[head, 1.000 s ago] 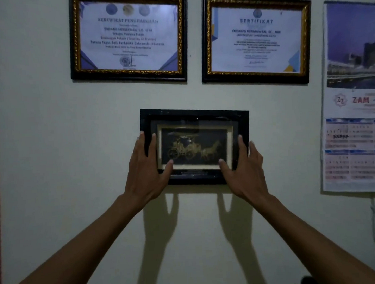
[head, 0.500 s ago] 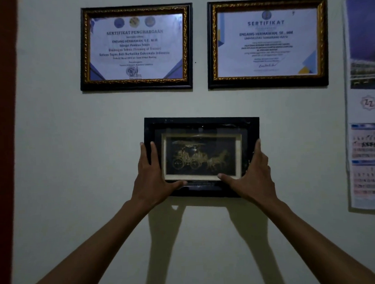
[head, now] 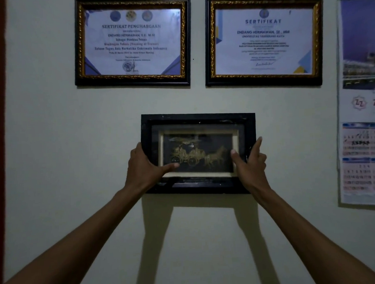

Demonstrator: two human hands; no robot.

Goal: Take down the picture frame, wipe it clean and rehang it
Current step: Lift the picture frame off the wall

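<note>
1. Your left hand [head: 143,165] grips the black carriage picture frame [head: 197,122] at its left edge; your right hand [head: 251,162] grips its right edge.
2. The frame sits against the wall [head: 53,137], below two gold-trimmed certificates [head: 132,42].

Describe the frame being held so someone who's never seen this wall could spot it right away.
On the pale wall, two gold-trimmed certificates hang side by side, with a calendar to their right. Below the gap between them is the plain black frame, gripped at its sides by the left hand and right hand. Unlike its neighbours, it holds a gold horse-drawn carriage on a dark ground.
</note>
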